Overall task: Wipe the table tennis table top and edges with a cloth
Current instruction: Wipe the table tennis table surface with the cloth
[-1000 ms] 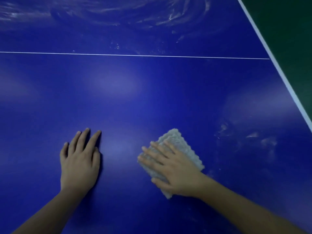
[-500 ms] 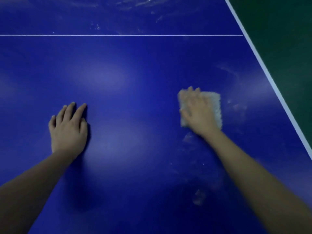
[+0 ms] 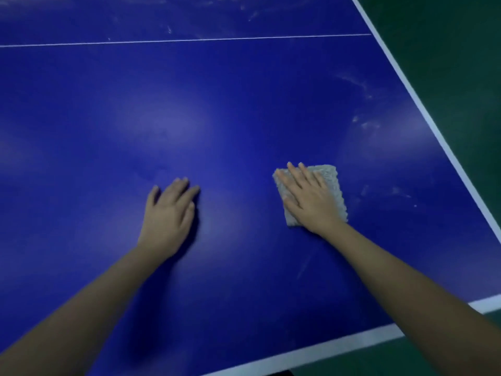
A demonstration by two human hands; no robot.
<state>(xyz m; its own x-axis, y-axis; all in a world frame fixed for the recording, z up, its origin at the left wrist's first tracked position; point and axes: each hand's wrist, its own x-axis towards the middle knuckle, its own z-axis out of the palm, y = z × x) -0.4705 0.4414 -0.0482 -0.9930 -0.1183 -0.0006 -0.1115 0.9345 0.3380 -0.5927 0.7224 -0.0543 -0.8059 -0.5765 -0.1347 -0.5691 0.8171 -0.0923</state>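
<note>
While the right hand [image 3: 309, 199] lies flat on top of it, fingers straight and spread toward eleven o'clock, the cloth [image 3: 330, 183] sits on the table [image 3: 244, 104], just to the three o'clock side of the view's middle. It is a small, pale grey, nubbly rectangle. Its one o'clock corner and its three o'clock side show past the hand, and a strip shows under the thumb. No finger curls round it; the palm and fingers press down on it from above.

At nine o'clock from the cloth, near but apart, the left hand [image 3: 169, 213] rests palm down on the bare blue top. Its fingers are straight, point to one o'clock and hold nothing. Both forearms [image 3: 406, 289] reach in from the bottom of the view.

Pale smears [image 3: 352, 80] mark the surface at one o'clock from the cloth, and fainter specks lie at three o'clock, toward the table's side. A faint streak runs beside the right forearm at six o'clock.

A broad white edge line [image 3: 423, 112] runs down the side of the table from one o'clock to four o'clock, well apart from the cloth. Another white band [image 3: 339, 346] marks the near end at six o'clock. A thin white line [image 3: 189, 40] crosses the top far off at twelve o'clock.

Beyond both edges lies dark green floor [image 3: 447, 50]. Soft patches of light shine on the blue.
</note>
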